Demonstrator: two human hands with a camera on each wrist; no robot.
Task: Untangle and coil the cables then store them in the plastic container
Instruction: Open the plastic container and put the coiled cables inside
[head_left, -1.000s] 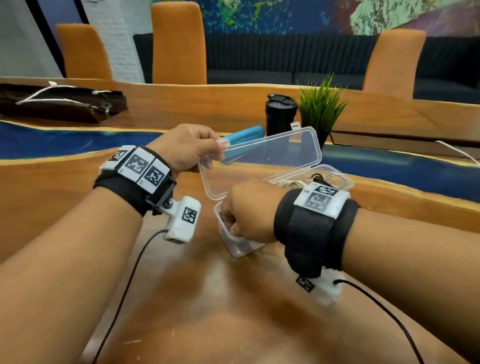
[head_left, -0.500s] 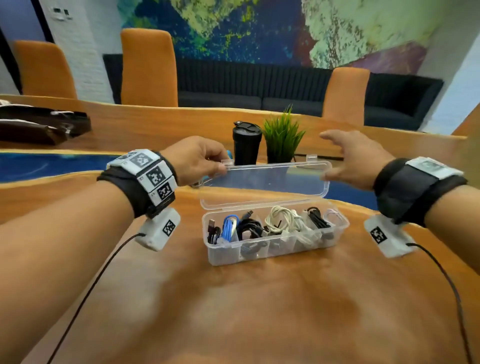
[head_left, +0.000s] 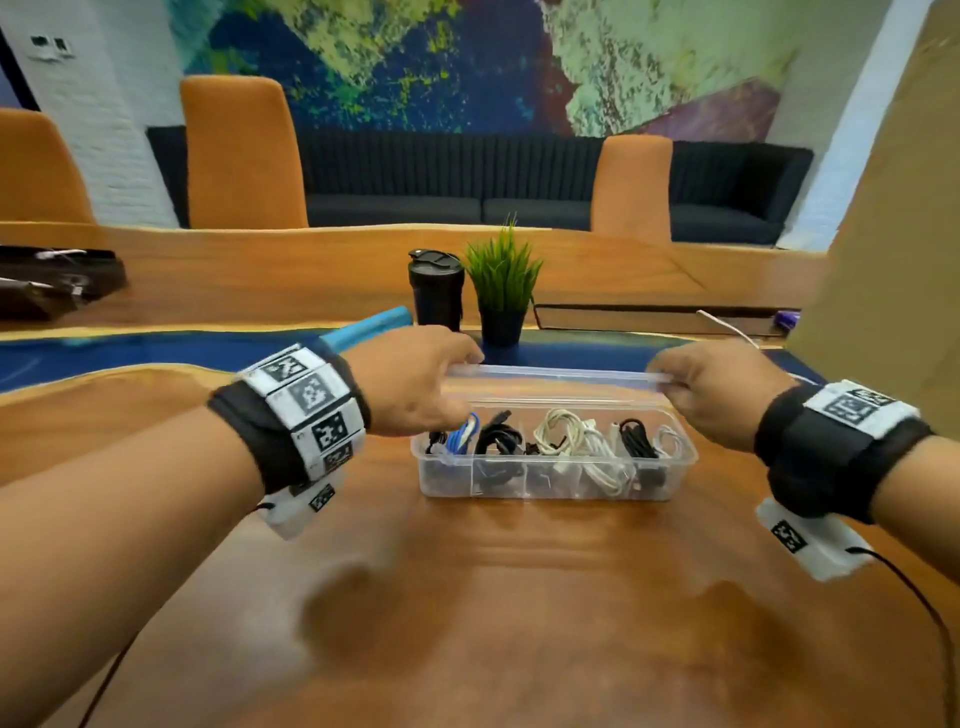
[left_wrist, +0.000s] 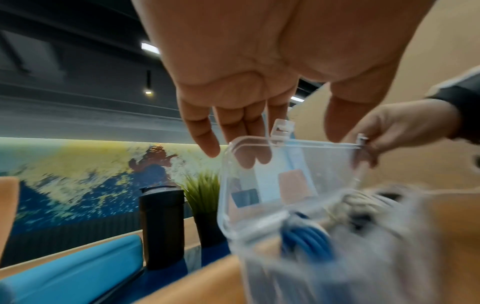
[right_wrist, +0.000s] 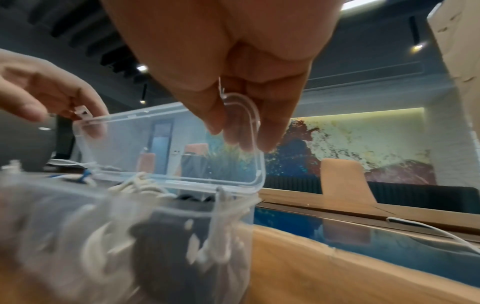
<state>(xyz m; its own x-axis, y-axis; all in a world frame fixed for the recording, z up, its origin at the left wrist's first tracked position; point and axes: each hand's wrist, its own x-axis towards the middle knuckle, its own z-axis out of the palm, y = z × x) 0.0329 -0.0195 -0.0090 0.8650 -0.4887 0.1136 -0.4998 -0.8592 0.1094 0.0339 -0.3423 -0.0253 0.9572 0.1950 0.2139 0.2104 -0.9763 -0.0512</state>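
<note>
Fingers of the right hand and the left hand pinch the two front corners of the lid, half-lowered over the container on the bench; coiled cables already inside. Closing step; next, I'd judge, press the lid down evenly until it latches.

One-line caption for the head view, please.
Both hands hold the clear plastic lid over the container of coiled cables.

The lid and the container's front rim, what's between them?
Open air above the coiled cables; the lid is raised off the container, clearest in the head view.
</note>
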